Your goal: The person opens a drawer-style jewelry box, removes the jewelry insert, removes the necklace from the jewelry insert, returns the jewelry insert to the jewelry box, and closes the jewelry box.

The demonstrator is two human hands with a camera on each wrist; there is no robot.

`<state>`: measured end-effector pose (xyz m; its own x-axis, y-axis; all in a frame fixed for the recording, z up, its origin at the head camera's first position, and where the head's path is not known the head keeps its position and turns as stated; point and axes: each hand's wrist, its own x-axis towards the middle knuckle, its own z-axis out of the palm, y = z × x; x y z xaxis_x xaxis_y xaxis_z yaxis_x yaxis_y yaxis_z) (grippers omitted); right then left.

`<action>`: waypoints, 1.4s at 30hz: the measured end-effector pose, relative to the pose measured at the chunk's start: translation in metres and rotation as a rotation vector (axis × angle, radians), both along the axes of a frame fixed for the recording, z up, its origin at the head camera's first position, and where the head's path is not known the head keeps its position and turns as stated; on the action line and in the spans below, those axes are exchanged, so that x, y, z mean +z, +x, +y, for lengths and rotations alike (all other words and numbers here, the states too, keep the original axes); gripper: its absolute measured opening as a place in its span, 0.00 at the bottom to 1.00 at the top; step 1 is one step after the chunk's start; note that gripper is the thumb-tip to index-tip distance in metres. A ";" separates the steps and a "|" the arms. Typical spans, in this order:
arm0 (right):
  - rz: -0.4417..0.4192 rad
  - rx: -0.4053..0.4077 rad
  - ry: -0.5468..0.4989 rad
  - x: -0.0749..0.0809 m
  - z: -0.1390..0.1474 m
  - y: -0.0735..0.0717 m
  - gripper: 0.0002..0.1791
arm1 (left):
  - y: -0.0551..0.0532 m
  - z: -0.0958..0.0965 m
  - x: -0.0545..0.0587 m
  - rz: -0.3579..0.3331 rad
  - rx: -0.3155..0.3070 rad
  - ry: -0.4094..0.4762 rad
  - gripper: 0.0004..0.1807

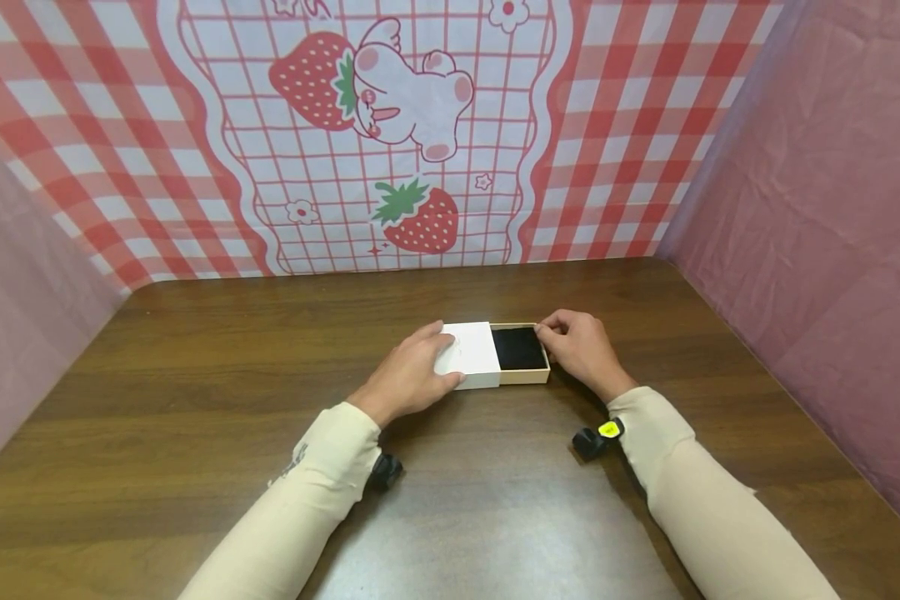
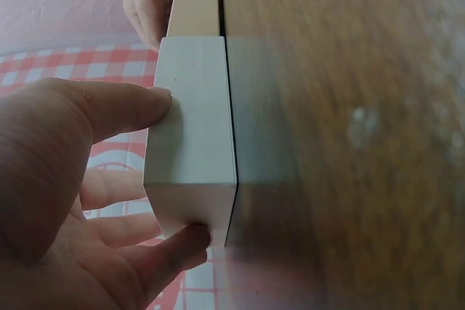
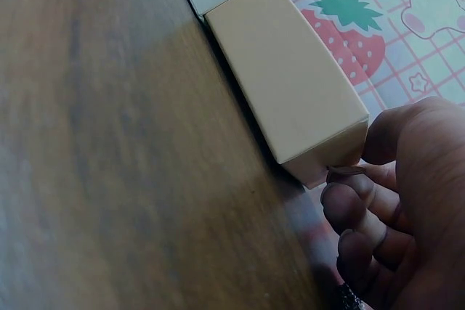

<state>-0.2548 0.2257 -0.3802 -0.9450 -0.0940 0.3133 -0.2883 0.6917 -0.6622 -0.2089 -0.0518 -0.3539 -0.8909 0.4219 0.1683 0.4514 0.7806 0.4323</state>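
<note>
A small drawer box lies flat on the table, its white sleeve (image 1: pixel 477 353) on the left and its tan drawer (image 1: pixel 526 377) sticking out on the right. Inside the drawer's exposed part sits something black and soft-looking (image 1: pixel 517 348). My left hand (image 1: pixel 414 371) holds the sleeve, with the thumb (image 2: pixel 138 107) on its near side and other fingers over the top and left end. At the drawer's right end, my right hand (image 1: pixel 579 343) pinches a small pull tab (image 3: pixel 346 170) between thumb and curled fingers.
The brown wooden table (image 1: pixel 217 392) extends around the box. Behind it hangs a red-and-white checked cloth (image 1: pixel 622 150) with strawberry prints; pink cloth (image 1: pixel 825 217) walls the sides. A black wrist camera (image 1: pixel 589 443) sits below the right wrist, another (image 1: pixel 386 472) by the left.
</note>
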 end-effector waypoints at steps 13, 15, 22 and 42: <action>-0.057 0.058 -0.028 0.000 -0.002 0.002 0.11 | 0.000 0.000 0.001 0.000 -0.002 -0.001 0.32; -0.082 0.082 -0.025 0.001 -0.004 0.002 0.12 | 0.000 0.000 0.001 0.000 0.000 -0.003 0.32; -0.109 0.109 -0.025 0.003 -0.006 0.004 0.14 | -0.001 0.000 0.000 -0.004 0.004 -0.008 0.33; -0.118 0.159 -0.033 0.002 -0.009 0.003 0.15 | 0.000 -0.001 0.000 -0.020 0.001 -0.021 0.32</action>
